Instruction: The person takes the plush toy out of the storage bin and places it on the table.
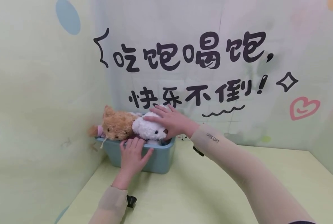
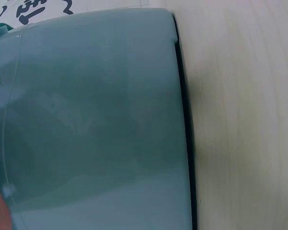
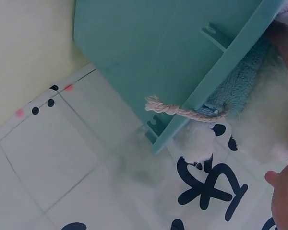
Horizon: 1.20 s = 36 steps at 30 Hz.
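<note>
A blue-green plastic bin (image 1: 156, 160) stands on the table, filled with plush toys. My left hand (image 1: 133, 157) holds its front rim, fingers over the edge and thumb on the outer side. Over the head of a white plush toy (image 1: 147, 127) at the bin's right end lies my right hand (image 1: 176, 121), fingers spread and fairly straight, its thumb side partly hidden. Beside that toy, a brown plush bear (image 1: 117, 123) leans at the left. The bin wall (image 2: 96, 110) fills most of the left wrist view. The right wrist view shows blue fabric (image 3: 242, 84) and white fur at the rim.
A pale table (image 1: 211, 186) carries the bin, close to the left wall (image 1: 37, 124) and the back wall with black lettering (image 1: 197, 93). A pinkish doll-like toy (image 1: 96, 131) sticks out at the bin's left. A knotted cord (image 3: 182, 111) hangs over the rim.
</note>
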Motion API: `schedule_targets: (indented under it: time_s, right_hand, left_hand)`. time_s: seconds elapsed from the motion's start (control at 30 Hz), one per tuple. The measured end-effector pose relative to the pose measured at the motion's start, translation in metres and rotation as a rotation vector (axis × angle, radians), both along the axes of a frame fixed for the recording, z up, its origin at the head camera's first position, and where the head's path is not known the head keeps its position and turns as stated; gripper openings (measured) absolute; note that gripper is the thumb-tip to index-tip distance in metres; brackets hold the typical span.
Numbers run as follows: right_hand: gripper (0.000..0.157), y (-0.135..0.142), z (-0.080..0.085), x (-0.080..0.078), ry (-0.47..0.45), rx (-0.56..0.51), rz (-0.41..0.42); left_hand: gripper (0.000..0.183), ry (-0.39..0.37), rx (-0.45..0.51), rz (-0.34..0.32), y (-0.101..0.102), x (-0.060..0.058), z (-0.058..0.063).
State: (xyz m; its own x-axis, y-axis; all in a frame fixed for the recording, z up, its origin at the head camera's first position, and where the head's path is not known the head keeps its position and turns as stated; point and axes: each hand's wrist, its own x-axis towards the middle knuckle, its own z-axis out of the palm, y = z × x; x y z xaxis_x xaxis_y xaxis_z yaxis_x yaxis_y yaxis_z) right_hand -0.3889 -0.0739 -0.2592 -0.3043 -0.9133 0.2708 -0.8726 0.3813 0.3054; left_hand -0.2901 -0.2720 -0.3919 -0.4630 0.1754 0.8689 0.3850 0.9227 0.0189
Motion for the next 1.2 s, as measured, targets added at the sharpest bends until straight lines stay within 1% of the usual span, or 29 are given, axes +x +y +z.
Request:
schedule_targets:
  time_s: [0.17,0.3,0.4,0.5,0.63,0.87,1.2]
  right_hand:
    - [0.102,0.003,0.004,0.002,0.016,-0.034,0.045]
    - [0.099,0.009,0.016,0.004,0.084,-0.067,0.083]
    - [0.098,0.013,0.026,0.005,0.129,-0.098,0.097]
    - [0.097,0.017,0.033,0.006,0.144,-0.116,0.093]
    - [0.098,0.023,0.038,0.006,0.152,-0.133,0.073]
    - [0.100,0.031,0.049,0.007,0.174,-0.256,0.120]
    - [0.097,0.033,0.068,0.014,0.219,-0.273,0.116]
  left_hand:
    - [0.059,0.005,0.008,-0.001,0.002,0.000,-0.001]
    - [0.060,0.013,0.008,0.000,0.003,0.000,0.000]
    - [0.060,0.017,0.013,0.004,0.003,0.001,0.001]
    - [0.061,0.017,0.016,0.008,0.002,0.001,0.001]
    - [0.060,0.022,0.011,0.015,0.001,0.001,-0.001]
    - [0.060,0.086,0.006,0.013,0.001,-0.002,-0.004]
    - [0.060,0.094,0.018,-0.001,0.003,-0.004,-0.006]
